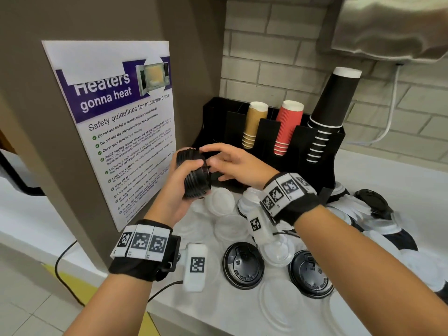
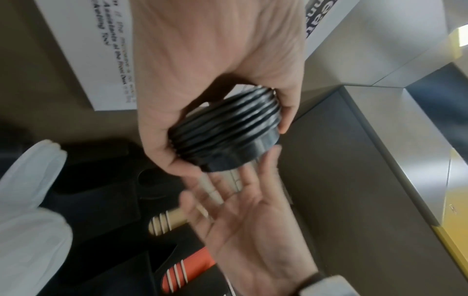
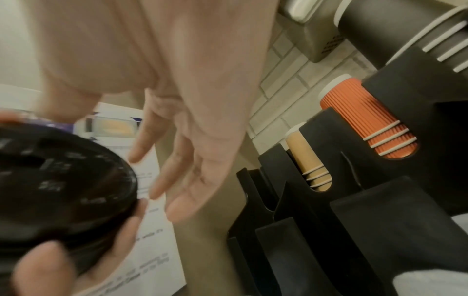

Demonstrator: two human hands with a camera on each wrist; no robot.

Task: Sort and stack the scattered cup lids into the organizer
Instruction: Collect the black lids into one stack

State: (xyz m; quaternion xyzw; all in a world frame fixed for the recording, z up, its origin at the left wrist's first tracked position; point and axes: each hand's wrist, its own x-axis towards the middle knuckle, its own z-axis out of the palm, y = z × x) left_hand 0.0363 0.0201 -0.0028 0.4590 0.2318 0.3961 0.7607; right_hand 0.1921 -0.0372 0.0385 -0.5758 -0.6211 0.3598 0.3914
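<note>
My left hand (image 1: 186, 177) grips a stack of black lids (image 1: 194, 174) on its side, fingers and thumb curled round the rims (image 2: 225, 132). My right hand (image 1: 225, 163) hovers just right of the stack with straight, spread fingers (image 3: 182, 176), fingertips near the top lid's face (image 3: 58, 180); I cannot tell if they touch. Both hands are in front of the black organizer (image 1: 337, 144). Loose black lids (image 1: 243, 264) and white lids (image 1: 219, 201) lie scattered on the white counter below.
The organizer holds tan cups (image 1: 254, 124), red ribbed cups (image 1: 288, 127) and tall black cups (image 1: 332, 98). A grey panel with a microwave safety poster (image 1: 121, 122) stands close on the left. A tiled wall and a steel dispenser (image 1: 388, 27) are behind.
</note>
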